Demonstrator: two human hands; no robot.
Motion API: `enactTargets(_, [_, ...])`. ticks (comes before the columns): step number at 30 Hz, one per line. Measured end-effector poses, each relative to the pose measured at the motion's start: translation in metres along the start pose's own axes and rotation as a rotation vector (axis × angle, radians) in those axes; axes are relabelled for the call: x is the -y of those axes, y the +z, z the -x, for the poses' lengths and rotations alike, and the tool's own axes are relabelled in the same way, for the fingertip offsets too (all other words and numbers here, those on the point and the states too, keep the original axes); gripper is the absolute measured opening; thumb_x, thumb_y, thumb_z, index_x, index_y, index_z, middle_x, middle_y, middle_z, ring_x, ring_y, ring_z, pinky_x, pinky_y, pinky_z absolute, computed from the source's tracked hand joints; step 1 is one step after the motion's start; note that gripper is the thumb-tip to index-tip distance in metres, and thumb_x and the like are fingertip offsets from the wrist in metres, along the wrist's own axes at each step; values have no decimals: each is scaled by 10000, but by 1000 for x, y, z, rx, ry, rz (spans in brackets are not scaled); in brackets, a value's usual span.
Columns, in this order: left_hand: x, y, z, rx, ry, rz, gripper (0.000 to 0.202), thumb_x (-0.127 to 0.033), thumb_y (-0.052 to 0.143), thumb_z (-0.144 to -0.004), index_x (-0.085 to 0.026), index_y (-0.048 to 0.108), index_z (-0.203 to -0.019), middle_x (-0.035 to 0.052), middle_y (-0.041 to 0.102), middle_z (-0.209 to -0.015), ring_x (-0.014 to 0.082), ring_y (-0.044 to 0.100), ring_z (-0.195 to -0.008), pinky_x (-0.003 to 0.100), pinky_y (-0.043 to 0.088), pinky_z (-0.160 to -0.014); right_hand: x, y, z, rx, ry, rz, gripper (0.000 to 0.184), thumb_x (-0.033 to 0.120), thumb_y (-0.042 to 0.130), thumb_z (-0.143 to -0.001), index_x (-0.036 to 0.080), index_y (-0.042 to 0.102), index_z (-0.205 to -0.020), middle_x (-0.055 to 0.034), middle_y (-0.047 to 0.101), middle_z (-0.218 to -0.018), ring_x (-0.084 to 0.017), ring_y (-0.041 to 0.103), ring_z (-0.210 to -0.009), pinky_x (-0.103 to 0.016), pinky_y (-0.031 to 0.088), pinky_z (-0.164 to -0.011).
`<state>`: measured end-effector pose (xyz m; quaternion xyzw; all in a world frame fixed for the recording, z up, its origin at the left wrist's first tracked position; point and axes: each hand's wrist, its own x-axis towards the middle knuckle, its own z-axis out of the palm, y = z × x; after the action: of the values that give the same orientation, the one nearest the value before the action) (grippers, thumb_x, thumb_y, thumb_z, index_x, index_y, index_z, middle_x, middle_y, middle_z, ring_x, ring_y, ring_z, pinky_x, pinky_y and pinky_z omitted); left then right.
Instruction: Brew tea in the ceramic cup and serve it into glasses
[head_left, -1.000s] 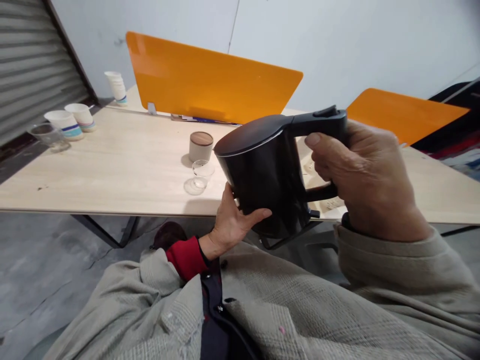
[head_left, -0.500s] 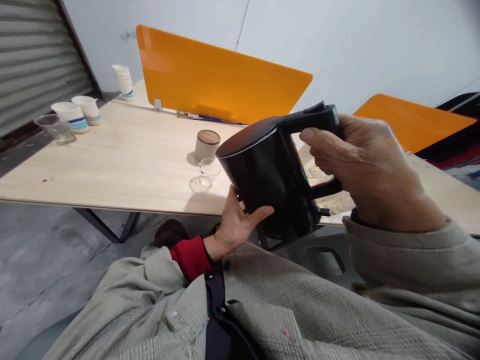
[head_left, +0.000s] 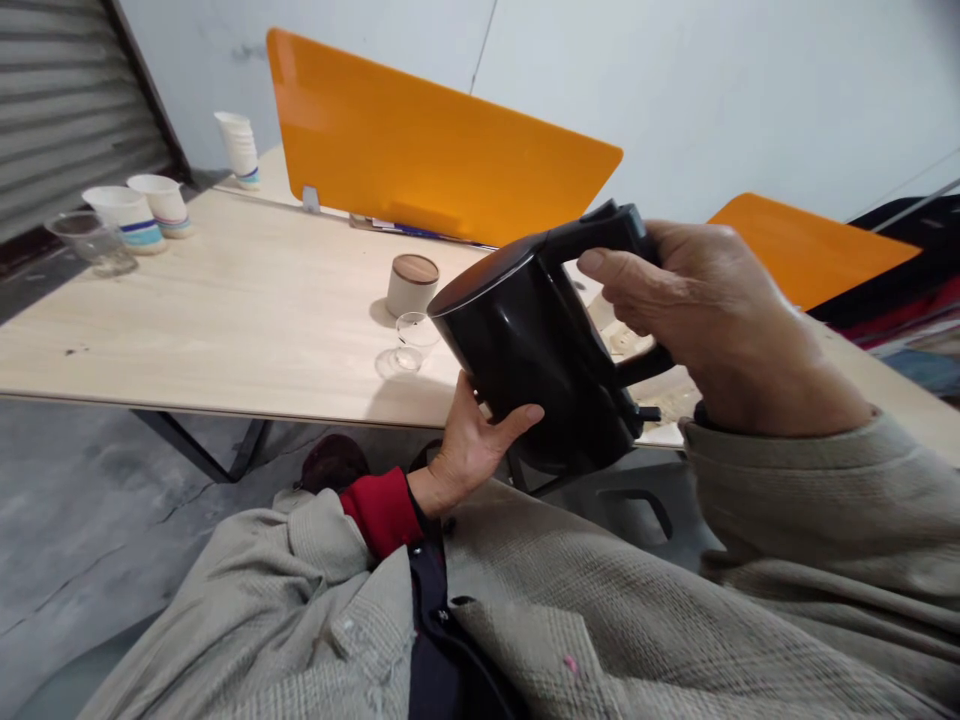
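Note:
A black electric kettle [head_left: 544, 370] is held in the air over the table's front edge, tilted to the left with its lid closed. My right hand [head_left: 720, 310] is wrapped round its handle, thumb along the top. Against the kettle's lower left side, my left hand [head_left: 476, 440] supports it, thumb on the body and other fingers partly hidden. A small clear glass [head_left: 412, 345] stands on the table just left of the kettle's rim. Behind that glass is a pale canister [head_left: 411, 290] with a wooden lid. No stream of water shows.
Paper cups [head_left: 127, 220], a larger glass [head_left: 101, 245] and a stack of paper cups [head_left: 240, 150] stand at the table's [head_left: 247, 320] left. An orange divider [head_left: 442, 140] runs along the back. Pale items lie partly hidden behind the kettle. A grey stool [head_left: 637, 510] is below.
The kettle has tipped slightly further left, and my right hand has shifted a little left with it. My left hand keeps its place on the kettle. The view has shifted slightly.

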<state>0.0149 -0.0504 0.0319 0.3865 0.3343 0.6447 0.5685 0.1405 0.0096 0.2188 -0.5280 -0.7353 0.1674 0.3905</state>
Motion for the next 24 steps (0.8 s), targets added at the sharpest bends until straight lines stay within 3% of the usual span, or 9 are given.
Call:
enactTargets(11, [2, -1, -3, 3, 12, 8, 955, -740, 978, -698, -197, 542, -1352, 194, 707, -1455, 359, 692, -1366, 559, 568, -1186, 8, 3, -6, 36, -1, 69, 426, 164, 761, -1015, 204, 577, -633, 92, 455, -494, -50, 375, -467, -239, 261, -461])
enactTargets(24, [4, -2, -5, 5, 49, -5, 950, -780, 960, -695, -212, 561, -1344, 185, 716, -1490, 360, 700, -1367, 598, 539, -1222, 3, 4, -10, 37, -30, 10, 433, 155, 759, -1018, 202, 586, -624, 84, 452, -471, -41, 365, -431, -206, 235, -404])
